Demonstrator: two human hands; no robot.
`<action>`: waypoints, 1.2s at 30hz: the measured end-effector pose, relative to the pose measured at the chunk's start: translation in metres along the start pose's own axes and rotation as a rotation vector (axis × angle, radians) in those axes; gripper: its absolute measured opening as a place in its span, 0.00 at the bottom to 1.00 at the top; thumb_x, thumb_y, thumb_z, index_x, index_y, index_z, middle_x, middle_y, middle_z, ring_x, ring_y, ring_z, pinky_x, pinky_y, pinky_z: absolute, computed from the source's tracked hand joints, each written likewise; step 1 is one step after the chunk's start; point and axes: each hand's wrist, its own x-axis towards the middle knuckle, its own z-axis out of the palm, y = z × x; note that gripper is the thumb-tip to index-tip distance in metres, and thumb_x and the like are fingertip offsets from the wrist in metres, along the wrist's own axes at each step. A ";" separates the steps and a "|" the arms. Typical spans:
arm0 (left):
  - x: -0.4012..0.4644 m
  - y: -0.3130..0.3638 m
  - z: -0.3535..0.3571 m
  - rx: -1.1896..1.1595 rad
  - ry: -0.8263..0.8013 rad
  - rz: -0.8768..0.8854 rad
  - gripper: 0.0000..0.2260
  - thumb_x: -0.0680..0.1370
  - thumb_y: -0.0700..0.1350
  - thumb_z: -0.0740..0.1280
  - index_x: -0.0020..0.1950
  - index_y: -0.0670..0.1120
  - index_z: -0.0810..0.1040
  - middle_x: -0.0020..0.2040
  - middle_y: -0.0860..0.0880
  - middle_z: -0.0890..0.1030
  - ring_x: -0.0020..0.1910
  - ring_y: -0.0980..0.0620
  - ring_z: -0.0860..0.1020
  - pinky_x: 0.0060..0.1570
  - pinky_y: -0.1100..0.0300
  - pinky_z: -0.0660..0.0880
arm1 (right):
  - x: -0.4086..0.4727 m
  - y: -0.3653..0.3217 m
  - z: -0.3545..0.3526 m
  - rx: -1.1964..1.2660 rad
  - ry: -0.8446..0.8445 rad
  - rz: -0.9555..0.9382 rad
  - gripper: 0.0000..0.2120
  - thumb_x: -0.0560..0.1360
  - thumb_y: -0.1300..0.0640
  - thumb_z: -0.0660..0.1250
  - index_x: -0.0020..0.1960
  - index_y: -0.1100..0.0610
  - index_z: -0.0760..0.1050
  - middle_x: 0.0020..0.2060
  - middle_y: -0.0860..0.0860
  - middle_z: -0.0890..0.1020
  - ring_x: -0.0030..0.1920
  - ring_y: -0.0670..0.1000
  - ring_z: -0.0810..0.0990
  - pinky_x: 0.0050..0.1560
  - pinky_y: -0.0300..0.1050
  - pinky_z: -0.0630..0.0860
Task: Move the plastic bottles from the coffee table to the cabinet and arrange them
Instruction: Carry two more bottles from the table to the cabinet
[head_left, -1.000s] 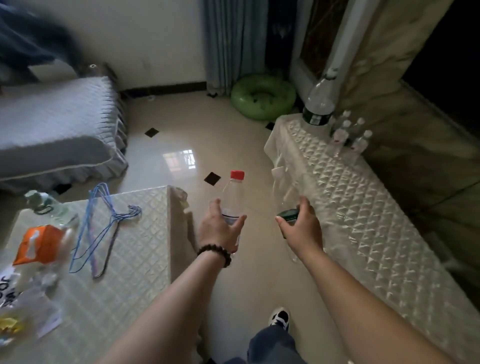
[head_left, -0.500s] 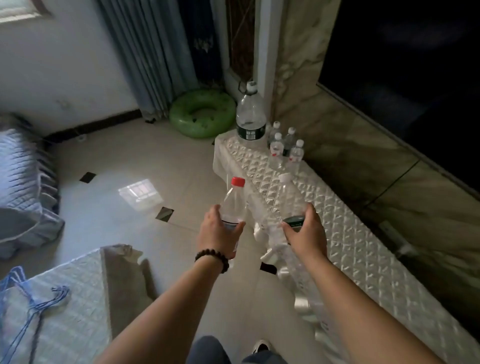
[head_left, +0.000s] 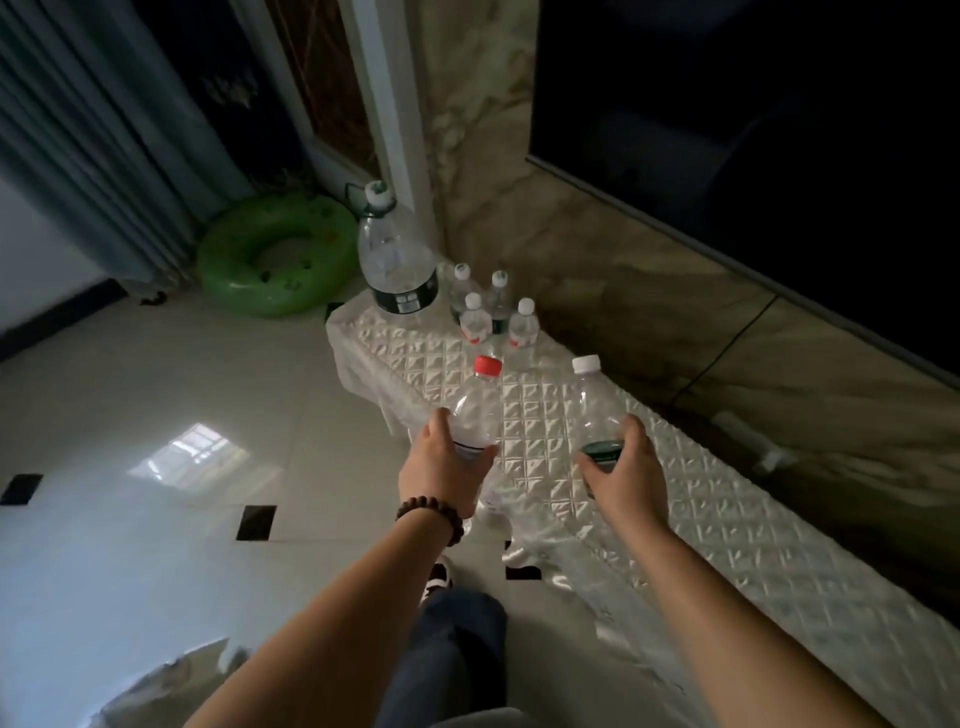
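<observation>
My left hand (head_left: 441, 470) grips a clear plastic bottle with a red cap (head_left: 477, 402), held upright over the near edge of the cabinet. My right hand (head_left: 623, 475) grips a clear bottle with a white cap and green label (head_left: 595, 410), upright above the cabinet top. The low cabinet (head_left: 701, 519) is draped in a white quilted cover. At its far end stand a large clear jug with a dark label (head_left: 397, 265) and several small white-capped bottles (head_left: 493, 312) clustered beside it.
A green inflatable ring (head_left: 275, 254) lies on the tiled floor beyond the cabinet, by a grey-blue curtain (head_left: 88, 156). A dark screen (head_left: 753, 130) hangs on the marble wall above the cabinet. A corner of the coffee table (head_left: 171, 686) shows at bottom left. My leg and shoe (head_left: 441, 613) are below.
I have turned and stepped closer to the cabinet; both hands with their bottles now reach over its top. The coffee table has slid almost out of view.
</observation>
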 end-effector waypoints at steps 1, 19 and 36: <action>0.019 0.001 -0.001 0.013 -0.024 0.024 0.30 0.71 0.59 0.70 0.68 0.50 0.64 0.62 0.48 0.76 0.55 0.46 0.77 0.50 0.53 0.76 | 0.009 -0.007 0.008 -0.001 0.016 0.025 0.35 0.73 0.51 0.70 0.74 0.55 0.57 0.67 0.57 0.71 0.61 0.59 0.75 0.49 0.46 0.73; 0.215 0.002 0.058 -0.130 -0.307 0.084 0.37 0.69 0.49 0.76 0.71 0.50 0.58 0.66 0.46 0.71 0.61 0.45 0.73 0.59 0.49 0.74 | 0.120 -0.029 0.095 0.190 0.038 0.327 0.37 0.70 0.51 0.74 0.74 0.55 0.60 0.64 0.54 0.75 0.61 0.54 0.76 0.52 0.39 0.70; 0.298 -0.006 0.219 -0.232 -0.269 0.186 0.31 0.69 0.48 0.75 0.67 0.53 0.64 0.63 0.51 0.73 0.59 0.51 0.75 0.57 0.50 0.75 | 0.265 0.066 0.149 0.403 0.092 0.373 0.36 0.68 0.58 0.76 0.71 0.52 0.63 0.65 0.51 0.73 0.61 0.51 0.75 0.53 0.42 0.74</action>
